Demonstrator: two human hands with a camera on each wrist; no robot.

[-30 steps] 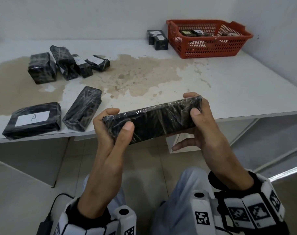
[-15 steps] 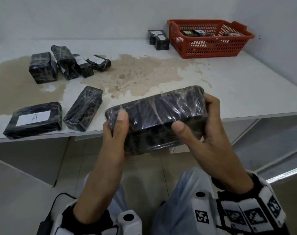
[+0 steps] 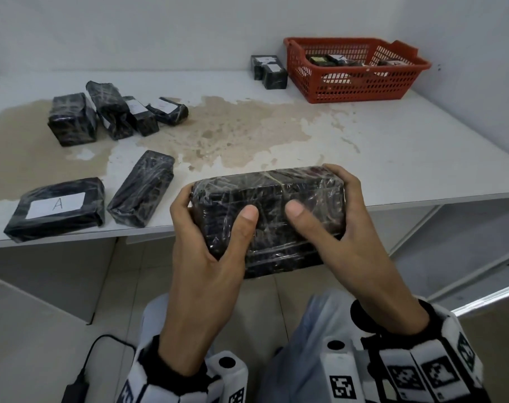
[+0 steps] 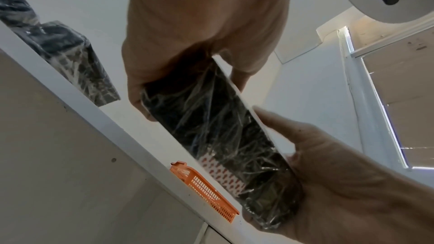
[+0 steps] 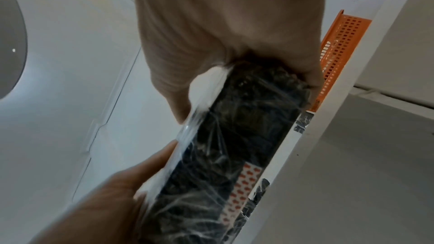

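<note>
I hold a black block-shaped package [image 3: 273,187] wrapped in clear film, just in front of the table's near edge. My left hand [image 3: 214,212] grips its left end, thumb pressed on the near face. My right hand [image 3: 320,196] grips the right end, fingers curled over the top corner, thumb beside the left thumb. In the left wrist view the package [image 4: 211,127] runs from my left hand [image 4: 187,88] down to my right hand [image 4: 328,173]. In the right wrist view the package [image 5: 234,136] shows a strip of red-patterned tape on its far side.
The white table [image 3: 393,158] carries a brown stain. A package labelled A [image 3: 58,207] and a long one [image 3: 142,187] lie front left, several more [image 3: 116,114] back left. A red basket [image 3: 355,71] with packages stands back right, two packages [image 3: 269,71] beside it.
Both hands have turned the package from its narrow side to its broad face towards me. Both thumbs have slid towards the middle of that face.
</note>
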